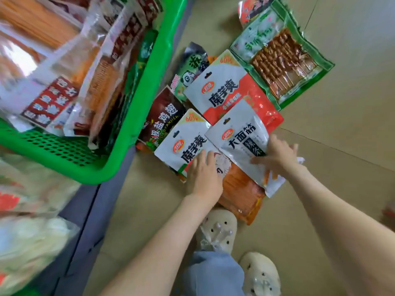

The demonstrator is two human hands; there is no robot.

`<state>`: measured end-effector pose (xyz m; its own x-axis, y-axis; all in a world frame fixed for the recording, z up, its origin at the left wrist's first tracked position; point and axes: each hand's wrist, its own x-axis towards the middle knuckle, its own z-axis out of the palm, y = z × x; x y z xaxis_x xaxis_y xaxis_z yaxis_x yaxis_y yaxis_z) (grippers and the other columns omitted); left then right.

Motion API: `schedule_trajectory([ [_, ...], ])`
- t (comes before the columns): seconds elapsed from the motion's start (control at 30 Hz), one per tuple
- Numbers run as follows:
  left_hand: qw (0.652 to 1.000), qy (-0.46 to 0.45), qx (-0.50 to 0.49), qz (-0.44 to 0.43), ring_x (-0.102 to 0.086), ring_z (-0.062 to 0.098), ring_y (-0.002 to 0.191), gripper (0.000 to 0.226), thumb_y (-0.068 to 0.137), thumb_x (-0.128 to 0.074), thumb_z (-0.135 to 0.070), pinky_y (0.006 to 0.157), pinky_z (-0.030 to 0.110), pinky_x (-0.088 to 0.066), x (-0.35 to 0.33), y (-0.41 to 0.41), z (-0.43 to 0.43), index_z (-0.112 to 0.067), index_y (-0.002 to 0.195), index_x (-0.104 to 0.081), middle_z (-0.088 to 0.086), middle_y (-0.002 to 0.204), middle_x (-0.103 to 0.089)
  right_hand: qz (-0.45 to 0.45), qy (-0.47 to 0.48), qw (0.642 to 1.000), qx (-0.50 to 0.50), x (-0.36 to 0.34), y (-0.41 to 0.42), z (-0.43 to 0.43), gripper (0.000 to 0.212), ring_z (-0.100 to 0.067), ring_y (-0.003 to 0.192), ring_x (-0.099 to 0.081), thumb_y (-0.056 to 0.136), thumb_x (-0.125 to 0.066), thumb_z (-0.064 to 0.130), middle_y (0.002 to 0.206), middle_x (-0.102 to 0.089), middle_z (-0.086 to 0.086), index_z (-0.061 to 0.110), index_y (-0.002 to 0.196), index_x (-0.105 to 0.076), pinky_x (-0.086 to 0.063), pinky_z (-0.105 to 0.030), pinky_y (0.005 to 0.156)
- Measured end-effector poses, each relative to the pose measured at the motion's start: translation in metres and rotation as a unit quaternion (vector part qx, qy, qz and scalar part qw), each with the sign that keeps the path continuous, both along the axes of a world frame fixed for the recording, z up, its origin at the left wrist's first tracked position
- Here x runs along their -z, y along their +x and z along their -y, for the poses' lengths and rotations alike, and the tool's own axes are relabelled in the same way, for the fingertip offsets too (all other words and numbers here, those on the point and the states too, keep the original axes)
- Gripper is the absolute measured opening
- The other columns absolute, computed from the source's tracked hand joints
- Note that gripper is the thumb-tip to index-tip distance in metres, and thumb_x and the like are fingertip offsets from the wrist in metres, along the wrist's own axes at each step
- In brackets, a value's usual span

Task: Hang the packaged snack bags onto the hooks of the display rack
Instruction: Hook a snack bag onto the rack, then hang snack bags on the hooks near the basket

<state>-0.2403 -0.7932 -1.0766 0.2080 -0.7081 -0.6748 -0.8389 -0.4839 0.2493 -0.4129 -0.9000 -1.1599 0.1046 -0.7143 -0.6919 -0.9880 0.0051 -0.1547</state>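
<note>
fingers (201, 161) of our left hand (204, 176) lay straight & close together, flat on the pile of snack bags (235, 116) on the floor (320, 210). tips were on a small white bag (181, 144), palm over an orange strip bag (241, 195). right hand (277, 155) was blurred: thumb lay on the face of a white bag w/ black lettering (241, 135), other fingers spread at its right edge, but we couldn't tell if they gripped it or only pressed. that bag overlapped the small white bag & the orange strip bag. beyond them lay a bigger white-and-red bag (226, 90), a dark brown bag (164, 116), a panda bag (189, 76) and, furthest out, a green skewer bag (282, 58), all flat & overlapping. left of the pile sat a green basket (149, 82) stuffed w/ more packs (64, 60); a grey surface (85, 221) showed under its near corner. our feet in pale clogs (218, 229) stood just beside the orange strip bag.
</note>
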Motion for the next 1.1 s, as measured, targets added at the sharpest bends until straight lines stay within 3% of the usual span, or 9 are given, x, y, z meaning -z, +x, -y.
schedule_trajectory([
  [0.23,0.994,-0.081,-0.066,-0.032,-0.003,0.021,0.143,0.071,0.096,-0.047,-0.031,0.115,0.033,-0.011,-0.141,-0.005,0.005,-0.014,0.149,-0.005,0.006,0.157,-0.001,0.249,0.002,0.961,0.122,-0.171,-0.009,-0.049,0.021,-0.023,0.059,-0.060,0.067,-0.077,0.018,0.068,-0.063,-0.001,0.018,0.071,-0.056,-0.044,-0.032,0.054],
  [0.37,0.967,-0.225,-0.116,0.001,-0.033,0.033,0.133,0.077,0.085,-0.050,-0.051,0.109,0.049,-0.028,-0.273,0.001,0.020,-0.009,0.145,-0.027,0.017,0.145,-0.034,0.311,0.020,0.942,0.124,-0.313,-0.010,-0.048,0.022,-0.015,0.073,-0.059,0.068,-0.079,0.017,0.084,-0.063,-0.001,0.017,0.083,-0.062,-0.045,-0.026,0.061],
  [0.47,0.926,-0.340,-0.164,0.020,-0.052,0.033,0.111,0.063,0.080,-0.048,-0.049,0.093,0.044,-0.042,-0.411,0.023,0.026,-0.007,0.127,-0.051,0.016,0.119,-0.058,0.373,0.007,0.927,0.041,-0.443,-0.001,-0.045,0.022,-0.014,0.074,-0.057,0.066,-0.080,0.017,0.079,-0.062,0.000,0.011,0.080,-0.064,-0.045,-0.023,0.064],
  [0.57,0.939,-0.317,-0.128,0.011,-0.062,0.033,0.093,0.032,0.089,-0.051,-0.034,0.074,0.038,-0.045,-0.542,0.038,0.009,-0.011,0.108,-0.064,0.015,0.098,-0.069,0.393,0.023,0.919,-0.028,-0.565,0.018,-0.050,0.024,-0.010,0.068,-0.057,0.067,-0.079,0.005,0.075,-0.062,0.010,0.016,0.083,-0.066,-0.044,-0.014,0.062],
  [0.7,0.939,-0.313,-0.140,0.029,-0.061,0.034,0.091,0.019,0.093,-0.054,-0.022,0.066,0.038,-0.043,-0.660,0.041,-0.056,-0.013,0.105,-0.066,0.017,0.097,-0.068,0.400,-0.009,0.914,-0.070,-0.679,0.045,-0.077,0.052,-0.013,0.093,-0.050,0.067,-0.082,0.018,0.103,-0.053,0.007,0.025,0.108,-0.052,-0.041,-0.032,0.083],
  [0.8,0.940,-0.311,-0.103,0.092,-0.061,0.033,0.092,0.019,0.090,-0.055,-0.017,0.064,0.036,-0.041,-0.712,0.040,-0.114,-0.017,0.104,-0.067,0.011,0.099,-0.068,0.446,-0.184,0.850,-0.211,-0.746,0.075,-0.097,0.101,-0.018,0.118,-0.041,0.064,-0.082,0.034,0.131,-0.042,0.001,0.024,0.143,-0.021,-0.030,-0.033,0.096],
  [0.97,0.922,-0.300,-0.091,0.226,-0.062,0.027,0.055,0.026,0.056,-0.084,-0.012,0.041,0.027,-0.042,-0.778,0.057,-0.209,-0.016,0.076,-0.068,0.003,0.062,-0.065,0.429,-0.277,0.719,-0.471,-0.838,0.143,-0.180,0.028,-0.024,0.091,-0.061,0.075,-0.065,0.033,0.089,-0.068,0.002,0.018,0.099,-0.066,-0.023,-0.026,0.084],
  [1.03,0.903,-0.308,-0.100,0.282,-0.057,0.025,0.044,0.029,0.045,-0.086,-0.006,0.036,0.023,-0.037,-0.800,0.069,-0.252,-0.015,0.062,-0.064,0.001,0.049,-0.057,0.442,-0.293,0.681,-0.505,-0.853,0.165,-0.220,0.019,-0.023,0.076,-0.059,0.070,-0.065,0.029,0.073,-0.066,0.004,0.018,0.085,-0.061,-0.025,-0.029,0.074],
  [1.1,0.895,-0.326,-0.155,0.263,-0.063,0.032,0.060,0.015,0.064,-0.071,0.001,0.046,0.032,-0.044,-0.817,0.079,-0.298,-0.009,0.072,-0.064,0.009,0.062,-0.063,0.473,-0.301,0.650,-0.513,-0.868,0.189,-0.260,0.019,-0.019,0.072,-0.051,0.070,-0.066,0.026,0.069,-0.063,0.003,0.023,0.081,-0.051,-0.024,-0.028,0.068],
])
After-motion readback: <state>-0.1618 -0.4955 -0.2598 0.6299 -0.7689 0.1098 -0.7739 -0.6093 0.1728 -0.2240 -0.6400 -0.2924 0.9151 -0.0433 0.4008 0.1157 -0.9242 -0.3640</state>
